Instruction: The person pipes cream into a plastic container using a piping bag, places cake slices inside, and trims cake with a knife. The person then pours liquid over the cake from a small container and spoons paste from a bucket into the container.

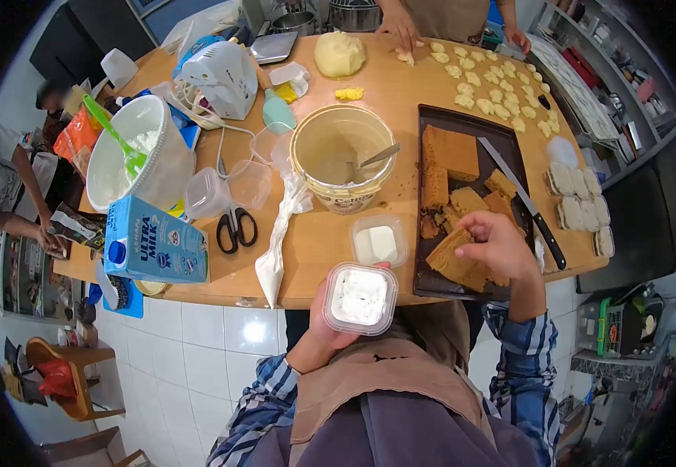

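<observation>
I'm watching through the head camera, and the right hand (501,241) is pinching the upper edge of a tilted slice of brown sponge cake (448,251) between thumb and fingertips. That slice sits directly below and beside the fingers, at the near end of the dark baking tray (501,134), among other cut pieces. A bigger uncut block (451,152) lies at the tray's far end, well apart from the hand, and a black-handled knife (515,180) slants across the right edge.

The left hand (321,315) is curled under and around a clear plastic tub (360,325) with white cream inside, held level just off the table's near edge; most of its fingers are hidden from me, so I cannot tell how they are spread. I see the tub to the left of the slice and apart from it. Just beyond the tub, a second plastic container (381,219) holds a pale piece, near the big bucket (346,194).
</observation>
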`<state>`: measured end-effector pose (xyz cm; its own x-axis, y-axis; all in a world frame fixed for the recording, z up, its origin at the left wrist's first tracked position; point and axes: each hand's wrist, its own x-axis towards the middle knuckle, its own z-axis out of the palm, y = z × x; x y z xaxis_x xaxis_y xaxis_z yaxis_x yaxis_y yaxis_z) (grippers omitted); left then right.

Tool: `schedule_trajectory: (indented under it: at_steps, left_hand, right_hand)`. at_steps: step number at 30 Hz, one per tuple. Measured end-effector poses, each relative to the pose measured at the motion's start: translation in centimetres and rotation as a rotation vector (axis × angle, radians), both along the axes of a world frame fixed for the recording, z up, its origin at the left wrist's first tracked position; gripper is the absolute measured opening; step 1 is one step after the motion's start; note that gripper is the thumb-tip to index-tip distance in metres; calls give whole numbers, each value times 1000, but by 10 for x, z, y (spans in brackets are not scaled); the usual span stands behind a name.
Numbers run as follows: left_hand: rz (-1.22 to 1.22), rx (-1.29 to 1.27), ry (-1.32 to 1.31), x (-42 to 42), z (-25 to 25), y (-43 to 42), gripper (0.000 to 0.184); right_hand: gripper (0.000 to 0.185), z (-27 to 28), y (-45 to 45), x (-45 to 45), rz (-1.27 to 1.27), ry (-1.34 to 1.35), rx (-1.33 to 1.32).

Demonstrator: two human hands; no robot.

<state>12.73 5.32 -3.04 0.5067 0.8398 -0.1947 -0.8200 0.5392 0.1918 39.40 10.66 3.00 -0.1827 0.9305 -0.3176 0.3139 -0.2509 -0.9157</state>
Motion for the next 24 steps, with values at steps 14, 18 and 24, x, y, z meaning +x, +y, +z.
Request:
schedule_trajectory:
  at_steps: [14,18,24]
  left_hand:
    - [-86,41,-54,6,-4,2,51]
    - [-129,83,20,6,-7,2,51]
    - [-131,40,221,13,3,-3,53]
  right_hand:
    - [34,19,3,5,-47,266,-10]
    - [36,51,-2,-14,63,333,20]
    - [37,72,-2,-61,322,251,-9]
